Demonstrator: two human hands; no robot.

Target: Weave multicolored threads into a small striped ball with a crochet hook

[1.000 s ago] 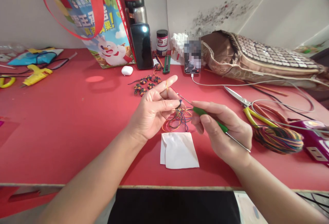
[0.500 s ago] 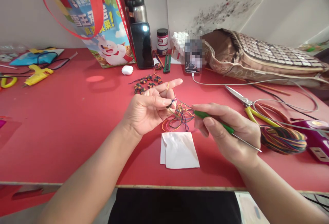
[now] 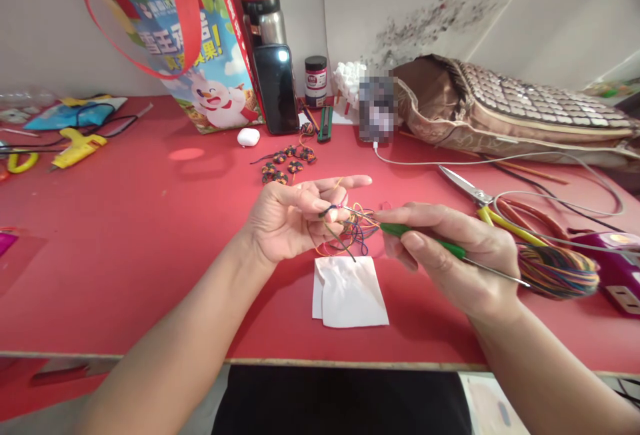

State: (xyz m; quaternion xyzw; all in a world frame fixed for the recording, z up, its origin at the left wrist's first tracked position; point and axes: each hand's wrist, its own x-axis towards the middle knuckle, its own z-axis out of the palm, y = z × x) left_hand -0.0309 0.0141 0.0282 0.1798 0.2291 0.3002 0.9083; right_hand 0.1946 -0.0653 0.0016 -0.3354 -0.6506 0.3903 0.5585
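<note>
My left hand (image 3: 295, 218) pinches a small dark piece of crochet (image 3: 329, 210) between thumb and fingers, its index finger stretched out with a strand of yarn over it. In my right hand (image 3: 450, 248) is a crochet hook (image 3: 453, 248) with a green handle, gripped like a pencil. The hook's thin metal end meets the work at my left fingertips; the exact stitch is too small to make out. Loose multicoloured yarn (image 3: 361, 230) lies in a tangle just behind the hands. A folded white tissue (image 3: 354, 295) rests on the red table in front of them.
Small crocheted flowers (image 3: 280, 160) lie behind my left hand. To the right are scissors (image 3: 483, 202), a yarn skein (image 3: 560, 272) and a purple socket block (image 3: 613, 268). Phones (image 3: 277, 92), a paper bag (image 3: 200, 48) and a jar (image 3: 315, 80) stand at the back. A yellow glue gun (image 3: 77, 147) lies left.
Both hands have shifted slightly toward me and to the right. The left index finger points farther right, and a yarn end now hangs below the left fingers over the tissue.
</note>
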